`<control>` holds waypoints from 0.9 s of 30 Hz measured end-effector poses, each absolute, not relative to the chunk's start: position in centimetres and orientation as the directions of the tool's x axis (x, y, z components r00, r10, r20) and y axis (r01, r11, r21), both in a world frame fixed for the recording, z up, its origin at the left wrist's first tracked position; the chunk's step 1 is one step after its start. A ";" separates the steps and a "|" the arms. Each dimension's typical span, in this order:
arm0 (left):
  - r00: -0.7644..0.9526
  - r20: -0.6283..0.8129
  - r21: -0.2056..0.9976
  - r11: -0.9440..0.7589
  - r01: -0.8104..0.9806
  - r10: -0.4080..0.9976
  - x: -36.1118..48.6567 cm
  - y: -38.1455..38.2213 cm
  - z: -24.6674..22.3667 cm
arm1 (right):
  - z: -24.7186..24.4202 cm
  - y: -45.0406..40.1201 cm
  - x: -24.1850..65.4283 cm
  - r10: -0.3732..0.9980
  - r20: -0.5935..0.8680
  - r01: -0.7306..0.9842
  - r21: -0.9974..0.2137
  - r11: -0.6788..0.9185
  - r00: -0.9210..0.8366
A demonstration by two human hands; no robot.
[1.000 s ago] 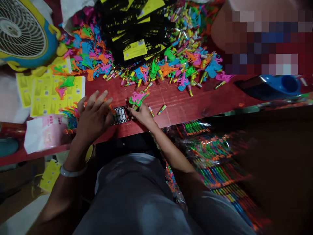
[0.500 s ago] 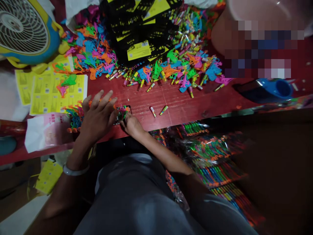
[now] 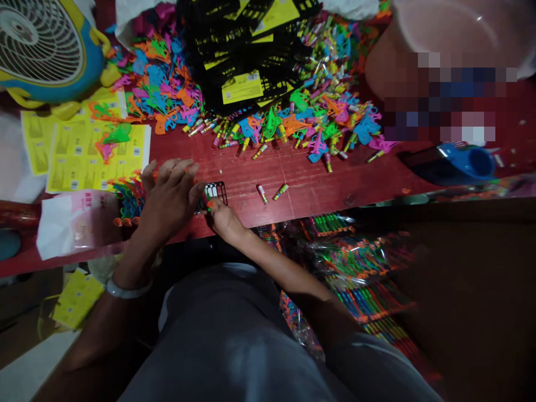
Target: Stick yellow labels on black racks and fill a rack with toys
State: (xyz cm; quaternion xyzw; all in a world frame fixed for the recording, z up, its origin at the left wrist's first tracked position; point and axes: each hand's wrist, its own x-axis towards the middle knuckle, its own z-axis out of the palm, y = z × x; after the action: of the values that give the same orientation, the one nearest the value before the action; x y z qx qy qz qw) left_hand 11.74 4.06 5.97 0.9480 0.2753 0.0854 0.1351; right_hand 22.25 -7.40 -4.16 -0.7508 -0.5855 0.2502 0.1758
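Observation:
My left hand (image 3: 170, 195) lies palm down over the row of small colourful plastic pieces (image 3: 129, 198), its fingers bent and a little apart; what is under the palm is hidden. My right hand (image 3: 226, 220) is closed at the near edge of a small black grid frame (image 3: 215, 190), with a bit of orange and green plastic at its fingertips. Part of the frame shows between the two hands. Two small printed tubes (image 3: 262, 193) lie on the red table (image 3: 243, 178) to the right.
Heaps of coloured plastic pieces (image 3: 163, 84) and black frames (image 3: 251, 56) fill the back. A fan (image 3: 46, 50) and yellow card sheets (image 3: 98, 159) are at left, a pink tub (image 3: 385, 61) and blue container (image 3: 454, 162) at right. Packed bundles (image 3: 360, 257) lie below the table edge.
The pink and green pieces that covered the black frame between my hands are gone from there, and its bare grid shows. My right hand has shifted slightly down. My left hand has barely moved.

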 end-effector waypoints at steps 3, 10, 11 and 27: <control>0.837 0.059 0.345 -0.798 0.494 0.544 11.5 4.1 6.2 | -2.7 -7.2 21.7 0.949 -0.257 0.844 -0.453 -0.285 0.183; 0.876 0.102 0.345 -0.843 0.413 0.471 10.9 4.3 6.4 | -1.0 -7.1 21.4 0.927 -0.334 0.857 -0.412 -0.308 0.172; 0.866 0.117 0.331 -0.841 0.428 0.486 11.0 4.3 6.3 | -1.0 -7.1 21.4 0.922 -0.340 0.844 -0.427 -0.325 0.183; 0.807 0.134 0.302 -0.800 0.519 0.575 12.0 4.6 5.9 | -4.0 -6.5 21.5 0.979 -0.091 0.766 -0.611 -0.199 0.182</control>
State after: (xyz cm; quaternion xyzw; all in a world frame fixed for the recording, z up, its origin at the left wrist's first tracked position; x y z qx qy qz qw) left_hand 12.00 4.57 5.95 0.9422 0.2902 0.1100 0.1266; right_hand 21.54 -6.47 -4.00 -0.7362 -0.5927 0.2401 0.2217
